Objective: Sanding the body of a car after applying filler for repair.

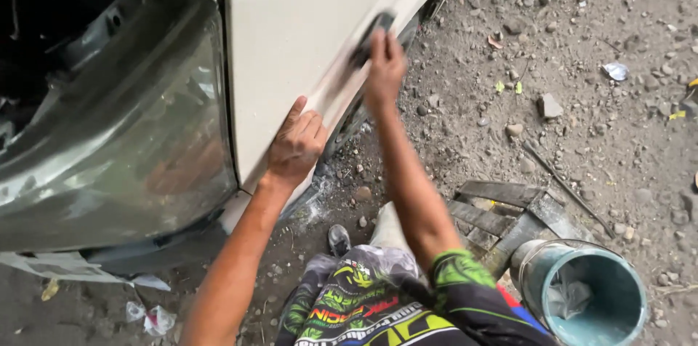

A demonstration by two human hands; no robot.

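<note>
My right hand (383, 64) presses a dark sanding block (369, 37) against the white car body panel (305, 19), near the wheel arch edge. My left hand (295, 144) rests flat on the same white panel lower down, fingers spread along the panel's crease. It holds nothing. The block is blurred, so its exact shape is unclear.
A plastic-covered headlight area (123, 135) lies at left. A teal bucket (589, 295) with water stands at lower right beside a wooden pallet piece (502, 215). Gravel ground with stones and litter (616, 70) spreads right. My shoe (338, 238) is below the panel.
</note>
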